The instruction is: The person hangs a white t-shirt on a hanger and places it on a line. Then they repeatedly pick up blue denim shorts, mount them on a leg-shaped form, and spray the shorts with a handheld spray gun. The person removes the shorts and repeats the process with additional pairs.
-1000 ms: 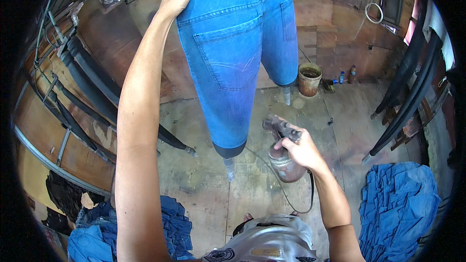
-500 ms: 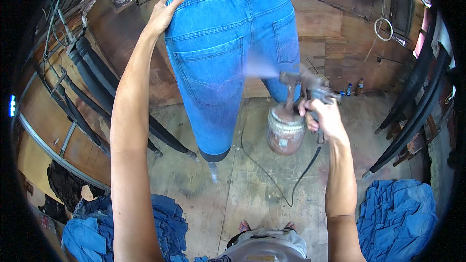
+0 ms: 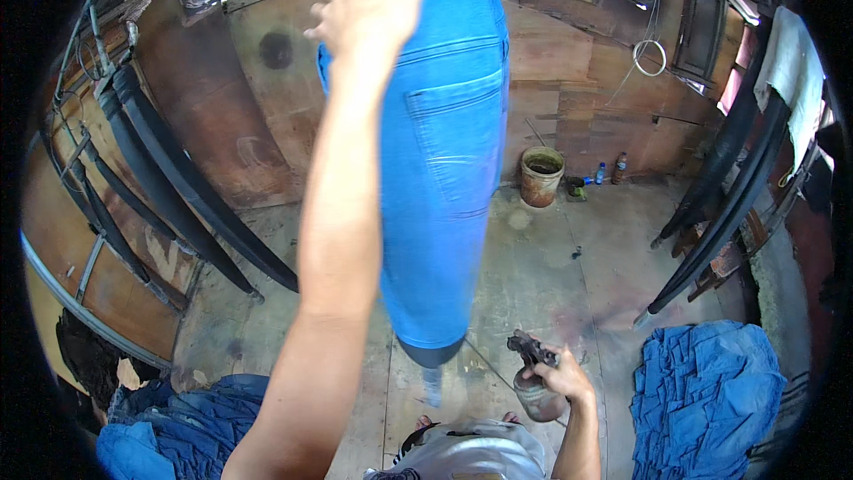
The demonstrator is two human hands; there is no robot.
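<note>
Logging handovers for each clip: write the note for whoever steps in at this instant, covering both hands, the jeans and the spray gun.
Left hand: raised, gripping the waist of the blue jeans, which hang inflated on a dark form.
Right hand: low by the hip, closed on the spray gun with its metal cup, nozzle away from the jeans; no spray visible.
Around: folded blue jeans stacked at the right, another heap at lower left, a bucket by the back wall.
Done or left: the denim shows no clear mark, so cannot tell.
</note>
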